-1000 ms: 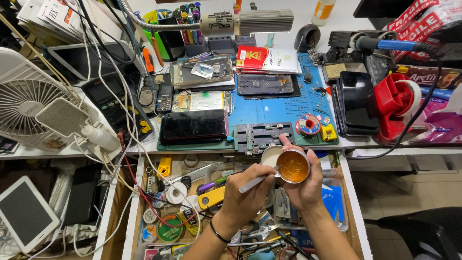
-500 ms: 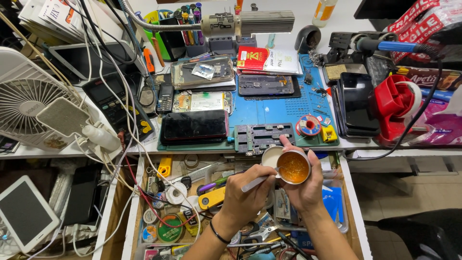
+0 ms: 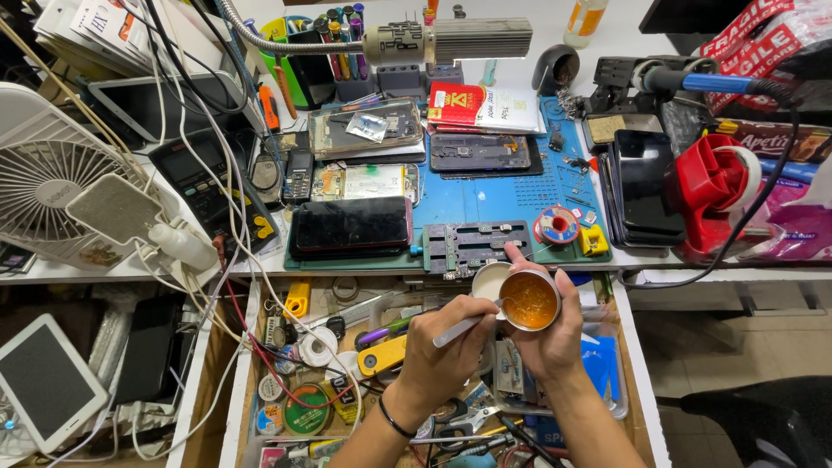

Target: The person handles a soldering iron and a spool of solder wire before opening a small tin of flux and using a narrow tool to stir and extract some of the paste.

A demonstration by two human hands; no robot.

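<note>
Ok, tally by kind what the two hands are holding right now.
tin of amber paste: 1, in the right hand
pale lid, tucked beside the tin: 1, same hand
thin metal tool, tip in the paste: 1, in the left hand
Total: 3

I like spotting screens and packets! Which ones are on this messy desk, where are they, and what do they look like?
Black phone: middle of the bench, flat dark rectangle, screen off.
Phone stack: right of the blue mat, black and upright.
White tablet: bottom left, grey screen.
Red packet: back of the mat, red and yellow.
Red tape rolls: top right, red with white print.
</note>
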